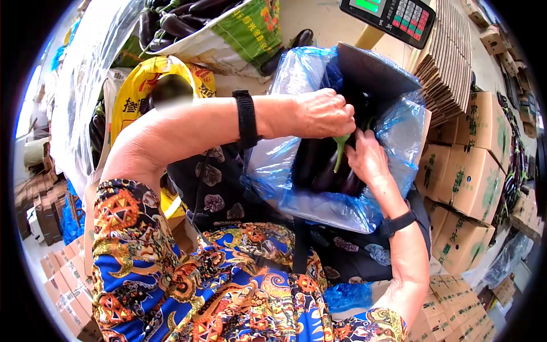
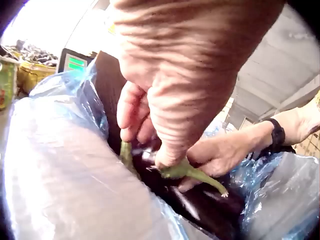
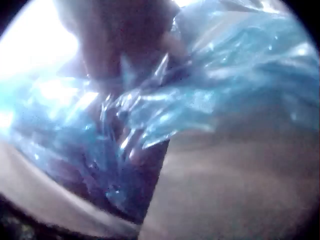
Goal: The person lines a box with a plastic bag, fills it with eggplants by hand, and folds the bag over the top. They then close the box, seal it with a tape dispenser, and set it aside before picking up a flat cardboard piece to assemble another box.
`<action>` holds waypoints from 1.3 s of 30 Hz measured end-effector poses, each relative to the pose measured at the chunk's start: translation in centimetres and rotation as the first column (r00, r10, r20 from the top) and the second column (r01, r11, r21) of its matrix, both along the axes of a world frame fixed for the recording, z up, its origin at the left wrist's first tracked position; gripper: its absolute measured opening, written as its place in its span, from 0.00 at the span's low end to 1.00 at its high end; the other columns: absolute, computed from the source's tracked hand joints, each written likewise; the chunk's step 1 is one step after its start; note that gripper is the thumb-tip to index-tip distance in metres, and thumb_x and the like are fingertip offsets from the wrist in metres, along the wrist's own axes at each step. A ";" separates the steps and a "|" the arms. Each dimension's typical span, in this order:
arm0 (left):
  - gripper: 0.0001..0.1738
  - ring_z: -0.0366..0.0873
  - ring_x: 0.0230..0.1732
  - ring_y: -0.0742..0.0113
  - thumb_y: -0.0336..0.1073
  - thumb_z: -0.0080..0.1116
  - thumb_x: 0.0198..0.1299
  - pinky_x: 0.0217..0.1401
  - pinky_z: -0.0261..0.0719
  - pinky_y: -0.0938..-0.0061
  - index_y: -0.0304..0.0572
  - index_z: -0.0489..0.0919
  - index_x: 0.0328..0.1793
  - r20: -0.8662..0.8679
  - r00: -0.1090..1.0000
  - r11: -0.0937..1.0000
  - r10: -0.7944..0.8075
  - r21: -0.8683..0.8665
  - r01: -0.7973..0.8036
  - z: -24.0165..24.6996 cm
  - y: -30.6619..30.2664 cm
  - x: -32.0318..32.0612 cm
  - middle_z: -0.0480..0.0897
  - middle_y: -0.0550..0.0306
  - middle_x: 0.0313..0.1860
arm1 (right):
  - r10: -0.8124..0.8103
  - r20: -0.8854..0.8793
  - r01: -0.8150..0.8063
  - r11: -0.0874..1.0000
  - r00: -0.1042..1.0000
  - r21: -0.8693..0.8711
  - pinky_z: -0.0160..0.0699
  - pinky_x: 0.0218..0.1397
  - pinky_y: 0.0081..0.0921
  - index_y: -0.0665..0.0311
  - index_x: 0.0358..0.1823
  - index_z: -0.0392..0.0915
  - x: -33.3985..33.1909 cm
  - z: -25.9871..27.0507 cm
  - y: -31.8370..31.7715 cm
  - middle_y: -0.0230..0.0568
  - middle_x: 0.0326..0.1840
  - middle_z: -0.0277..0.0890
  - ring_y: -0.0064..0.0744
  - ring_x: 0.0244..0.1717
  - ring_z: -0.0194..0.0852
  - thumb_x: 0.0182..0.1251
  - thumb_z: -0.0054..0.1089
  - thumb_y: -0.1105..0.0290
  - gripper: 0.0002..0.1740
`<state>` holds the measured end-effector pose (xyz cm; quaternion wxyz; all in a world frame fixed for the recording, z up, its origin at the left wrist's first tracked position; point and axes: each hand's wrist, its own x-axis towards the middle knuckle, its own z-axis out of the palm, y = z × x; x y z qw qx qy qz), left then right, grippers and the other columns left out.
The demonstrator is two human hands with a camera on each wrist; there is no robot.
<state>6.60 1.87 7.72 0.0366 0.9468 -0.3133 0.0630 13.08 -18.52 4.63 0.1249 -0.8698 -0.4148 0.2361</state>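
Observation:
A carton [image 1: 373, 67] lined with blue plastic film [image 1: 279, 179] holds several dark purple eggplants [image 1: 323, 178]. Over its opening, my left hand [image 1: 326, 114] pinches an eggplant at its green cap [image 2: 172, 171], thumb and curled fingers at the stem end. The green stalk [image 1: 340, 155] sticks out below these fingers. Close beside it, my right hand [image 1: 370, 157] reaches in from the right, its fingers bent against the dark skin of the eggplant [image 2: 197, 202]. In the right wrist view, crumpled film [image 3: 165, 107] covers most of that hand.
A scale [image 1: 390, 20] with a lit green display stands beyond the carton. Flattened cartons [image 1: 447, 62] are stacked at the right, above printed boxes [image 1: 470, 162]. A large sack [image 1: 245, 37] of eggplants and a yellow bag [image 1: 128, 94] lie at the upper left.

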 end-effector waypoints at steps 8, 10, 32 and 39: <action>0.12 0.78 0.34 0.64 0.37 0.56 0.54 0.32 0.79 0.71 0.44 0.77 0.44 0.084 0.996 0.998 -0.022 -0.051 0.027 -1.7 -2.0 -1.6 0.75 0.57 0.34 | 0.026 0.008 -0.027 0.999 1.000 0.026 0.79 0.46 0.57 0.69 0.48 0.72 0.3 -1.0 -0.2 0.62 0.44 0.72 0.69 0.43 0.78 0.62 0.56 0.68 0.15; 0.08 0.78 0.33 0.65 0.39 0.57 0.53 0.31 0.78 0.70 0.44 0.77 0.33 0.132 0.990 0.995 -0.053 -0.074 0.063 -1.5 -2.5 -1.6 0.75 0.59 0.31 | 0.029 -0.012 -0.028 0.996 1.000 0.080 0.79 0.47 0.56 0.70 0.47 0.72 0.1 -1.2 -0.6 0.62 0.45 0.72 0.68 0.44 0.77 0.60 0.58 0.71 0.15; 0.13 0.80 0.32 0.60 0.36 0.55 0.57 0.34 0.78 0.68 0.37 0.75 0.45 -0.253 0.967 0.988 -0.034 -0.155 -0.005 1.8 -5.1 -3.8 0.78 0.55 0.29 | -0.151 -0.126 0.186 0.918 0.980 0.351 0.83 0.43 0.39 0.69 0.55 0.78 0.2 5.9 -2.4 0.54 0.45 0.81 0.49 0.39 0.83 0.61 0.65 0.72 0.20; 0.10 0.81 0.29 0.60 0.36 0.57 0.55 0.32 0.80 0.66 0.36 0.75 0.37 -0.155 0.975 0.926 -0.159 -0.367 0.092 7.5 -5.1 -4.9 0.77 0.55 0.28 | -0.532 -0.178 0.535 0.652 0.828 0.538 0.78 0.38 0.19 0.67 0.55 0.79 4.7 9.0 -5.4 0.35 0.44 0.80 0.19 0.34 0.74 0.66 0.63 0.77 0.16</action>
